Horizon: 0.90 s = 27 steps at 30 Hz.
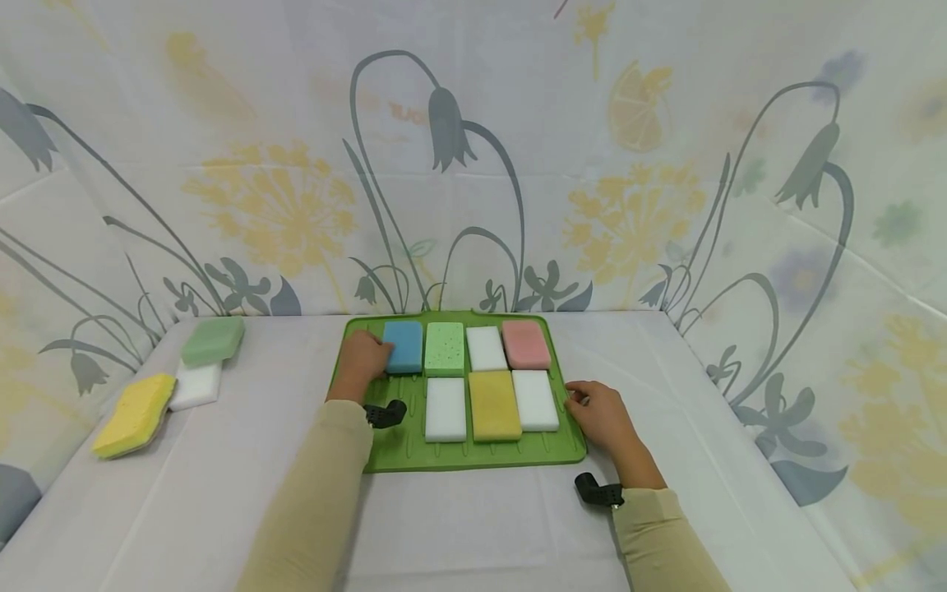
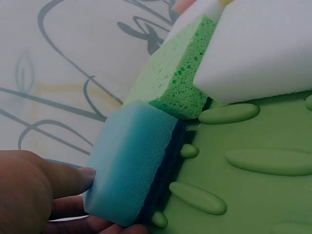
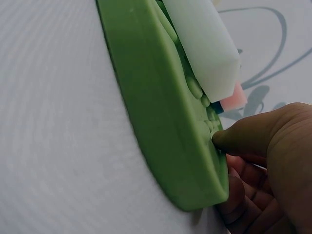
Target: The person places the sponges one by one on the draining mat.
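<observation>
A ribbed green tray (image 1: 399,458) lies on the white-covered table. At its back left corner my left hand (image 1: 361,362) holds a blue sponge (image 1: 404,347) by its left side; the left wrist view shows the thumb (image 2: 87,176) on top and fingers lower down. Beside the blue one stand a speckled green sponge (image 1: 444,349), a white sponge (image 1: 485,349) and a pink sponge (image 1: 526,344). In front of these lie two more white sponges, with a yellow sponge (image 1: 496,405) between them. My right hand (image 1: 601,415) grips the tray's right edge, thumb over the rim, fingers curled outside.
On the table's left side are another yellow sponge (image 1: 135,416), a white sponge (image 1: 196,385) and a pale green sponge (image 1: 213,340) partly over the white one. A flower-printed cloth (image 1: 473,205) rises directly behind the tray.
</observation>
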Tool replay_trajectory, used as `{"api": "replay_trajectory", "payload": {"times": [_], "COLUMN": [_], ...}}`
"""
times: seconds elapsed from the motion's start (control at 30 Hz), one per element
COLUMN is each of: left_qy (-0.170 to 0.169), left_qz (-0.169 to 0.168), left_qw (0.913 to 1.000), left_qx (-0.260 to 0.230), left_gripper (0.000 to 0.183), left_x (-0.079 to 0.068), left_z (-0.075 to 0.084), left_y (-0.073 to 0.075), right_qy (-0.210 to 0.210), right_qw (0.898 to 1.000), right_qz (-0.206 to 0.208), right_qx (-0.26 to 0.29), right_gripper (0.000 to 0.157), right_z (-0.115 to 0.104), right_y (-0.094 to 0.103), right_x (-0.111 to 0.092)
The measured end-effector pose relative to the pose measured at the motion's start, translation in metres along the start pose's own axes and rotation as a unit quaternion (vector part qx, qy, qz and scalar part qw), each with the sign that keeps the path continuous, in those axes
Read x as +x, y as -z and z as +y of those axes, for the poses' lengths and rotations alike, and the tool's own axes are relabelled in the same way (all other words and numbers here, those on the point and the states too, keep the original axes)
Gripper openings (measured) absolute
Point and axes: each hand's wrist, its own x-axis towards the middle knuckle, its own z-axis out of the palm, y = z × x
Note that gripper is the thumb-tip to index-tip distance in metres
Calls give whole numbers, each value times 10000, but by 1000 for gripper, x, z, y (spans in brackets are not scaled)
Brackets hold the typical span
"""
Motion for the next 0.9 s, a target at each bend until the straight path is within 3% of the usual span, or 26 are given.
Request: {"api": "replay_trajectory", "payload": {"times": [0.57, 0.9], "left_qy": [143, 133], "left_qz": [-103, 104], "left_qw": [9996, 9997], "left_qx": [-226, -184], "left_gripper": [44, 44], "left_x": [-1, -5], "left_z": [-7, -20], "left_y": [5, 16], "right_qy": [-14, -8], "right_qw": [10000, 10000], "right_qz": [-14, 4], "right_qx": [-13, -43], "right_gripper": [37, 36], "right_z": [-1, -1], "right_y": [0, 0], "right_x": [0, 0]}}
